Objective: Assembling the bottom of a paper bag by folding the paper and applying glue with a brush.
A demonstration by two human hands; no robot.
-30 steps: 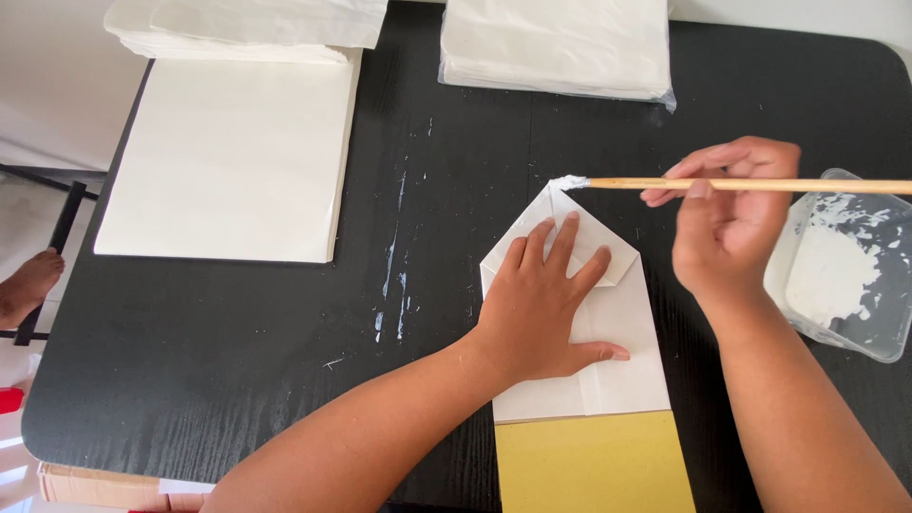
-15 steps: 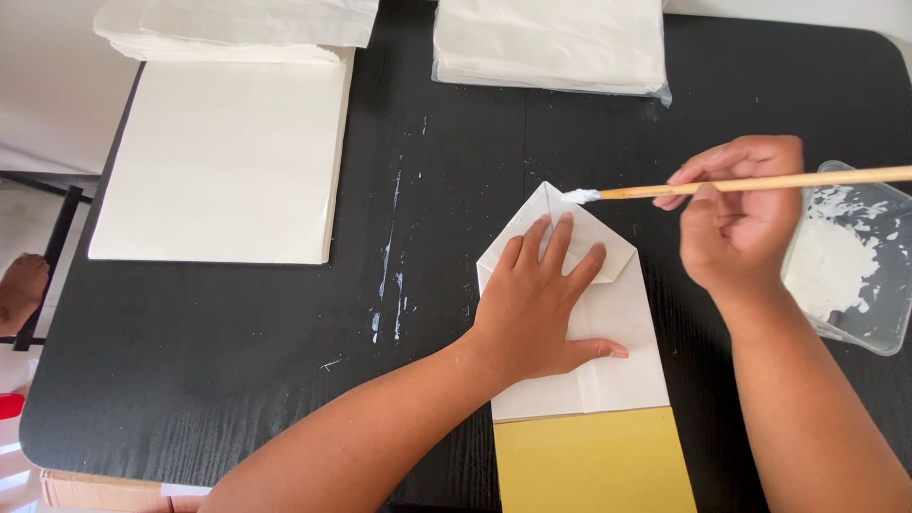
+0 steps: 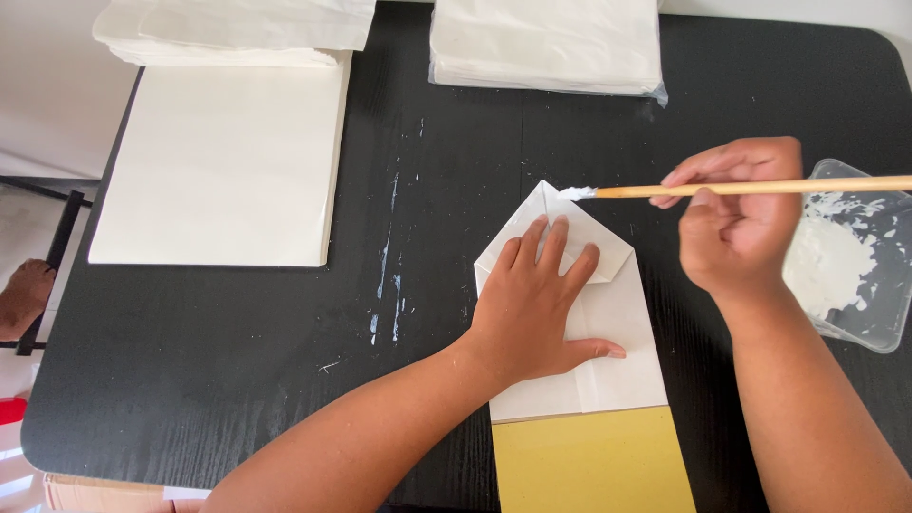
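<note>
My left hand (image 3: 537, 299) lies flat, fingers spread, on a folded white paper bag (image 3: 608, 328) whose top end is folded to a point. My right hand (image 3: 736, 223) grips a thin wooden stick (image 3: 760, 187) held level. Its white, paste-covered tip touches the right edge of the pointed flap near the peak. The bag lies over a yellow board (image 3: 594, 461) at the near edge of the black table (image 3: 247, 380).
A clear plastic tub (image 3: 855, 261) smeared with white paste stands at the right edge. A stack of white sheets (image 3: 223, 166) lies at the left, and wrapped white paper piles (image 3: 546, 43) at the back. White paste streaks (image 3: 388, 275) mark the table's middle.
The stick's tip has come down from above the flap's peak onto its right edge. My left hand has stayed pressed on the bag.
</note>
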